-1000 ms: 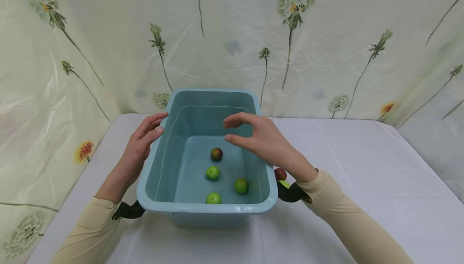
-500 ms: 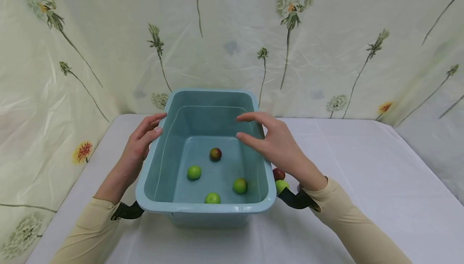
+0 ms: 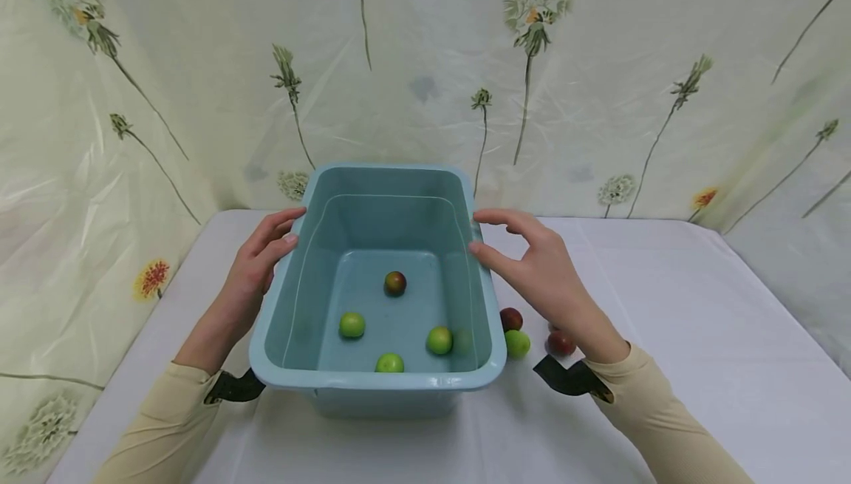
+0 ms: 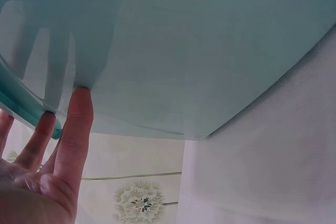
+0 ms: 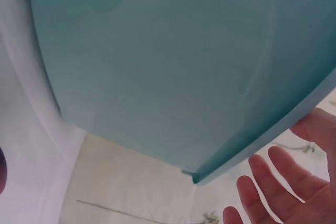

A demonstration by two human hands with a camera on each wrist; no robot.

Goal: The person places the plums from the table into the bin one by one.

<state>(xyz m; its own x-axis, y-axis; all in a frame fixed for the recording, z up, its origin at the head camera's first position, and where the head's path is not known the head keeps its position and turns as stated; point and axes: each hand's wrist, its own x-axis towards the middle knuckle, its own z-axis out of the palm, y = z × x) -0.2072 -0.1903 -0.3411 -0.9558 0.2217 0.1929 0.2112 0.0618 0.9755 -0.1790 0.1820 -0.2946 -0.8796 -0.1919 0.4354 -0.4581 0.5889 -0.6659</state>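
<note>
- Left hand (image 3: 255,262): spread, touching tub's (image 3: 379,380) left edge.
- Right hand (image 3: 541,266): spread, at right edge; tabletop (image 3: 665,307) beyond.
- Inside: three green fruits (image 3: 351,325), one dark fruit (image 3: 395,283), apart.
- Outer fruits (image 3: 517,343): at least three.

A blue tub (image 3: 382,381) stands upright between left hand (image 3: 255,262) and right hand (image 3: 545,266), both at its rim. Three green fruits (image 3: 352,325) and a brownish fruit (image 3: 395,283) lie inside, below the hands; red fruits (image 3: 510,319) and a green one (image 3: 517,343) lie outside, by the right wrist.

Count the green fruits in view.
4: left fruit, front fruit and right fruit inside the basin; outer fruit on the table, right of it. Others may be hidden.
</note>
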